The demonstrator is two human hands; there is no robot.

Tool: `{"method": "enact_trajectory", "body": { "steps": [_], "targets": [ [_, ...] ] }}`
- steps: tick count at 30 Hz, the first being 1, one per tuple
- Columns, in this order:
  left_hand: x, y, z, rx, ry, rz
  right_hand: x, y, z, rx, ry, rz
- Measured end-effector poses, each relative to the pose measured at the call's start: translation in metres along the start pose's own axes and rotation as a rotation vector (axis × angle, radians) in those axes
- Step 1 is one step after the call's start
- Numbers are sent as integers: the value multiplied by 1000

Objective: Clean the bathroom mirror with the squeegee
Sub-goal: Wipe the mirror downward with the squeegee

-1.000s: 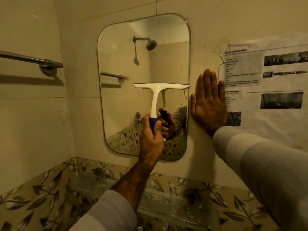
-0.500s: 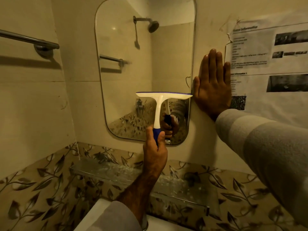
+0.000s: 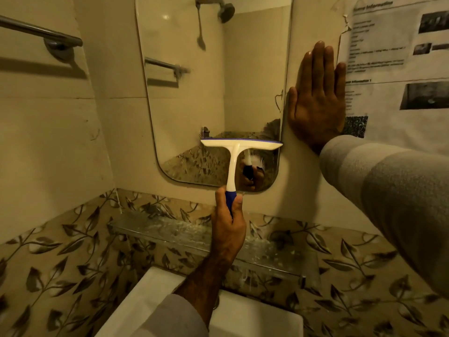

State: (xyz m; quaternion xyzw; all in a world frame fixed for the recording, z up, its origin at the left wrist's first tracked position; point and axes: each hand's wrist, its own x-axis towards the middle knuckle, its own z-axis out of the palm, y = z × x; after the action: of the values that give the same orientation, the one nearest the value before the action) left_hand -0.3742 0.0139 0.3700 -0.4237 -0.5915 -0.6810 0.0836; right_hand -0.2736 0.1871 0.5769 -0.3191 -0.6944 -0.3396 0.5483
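The left hand (image 3: 228, 227) is curling its fingers tight around the blue handle of the squeegee (image 3: 239, 152). Its blade is lying across the low right part of the mirror (image 3: 194, 93). The right hand (image 3: 315, 100) is pressing flat, fingers straight, on the wall (image 3: 303, 195) just right of the mirror, beside a paper sheet (image 3: 398, 69). A glass shelf (image 3: 170, 229) is sitting below, a towel bar (image 3: 41, 32) far left.

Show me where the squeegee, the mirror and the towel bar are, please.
squeegee (image 3: 240, 144): head view, on the white blade head.
mirror (image 3: 194, 105): head view, on the bare glass left of middle.
towel bar (image 3: 36, 30): head view, on the metal rod.
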Motion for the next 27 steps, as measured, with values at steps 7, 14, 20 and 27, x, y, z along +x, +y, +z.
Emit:
{"method": "enact_trajectory", "body": {
  "steps": [7,14,20,27],
  "targets": [
    [-25,-14,-5,52,-27,-72,1,-1,-2,-16,18,9],
    [-39,-18,-10,63,-58,-141,0,-1,-2,-11,11,18],
    [-44,-22,-12,62,-70,-123,1,-1,-3,-10,9,15],
    [-46,-24,-13,85,-72,-116,0,-1,-4,-16,-1,15]
  ]
}}
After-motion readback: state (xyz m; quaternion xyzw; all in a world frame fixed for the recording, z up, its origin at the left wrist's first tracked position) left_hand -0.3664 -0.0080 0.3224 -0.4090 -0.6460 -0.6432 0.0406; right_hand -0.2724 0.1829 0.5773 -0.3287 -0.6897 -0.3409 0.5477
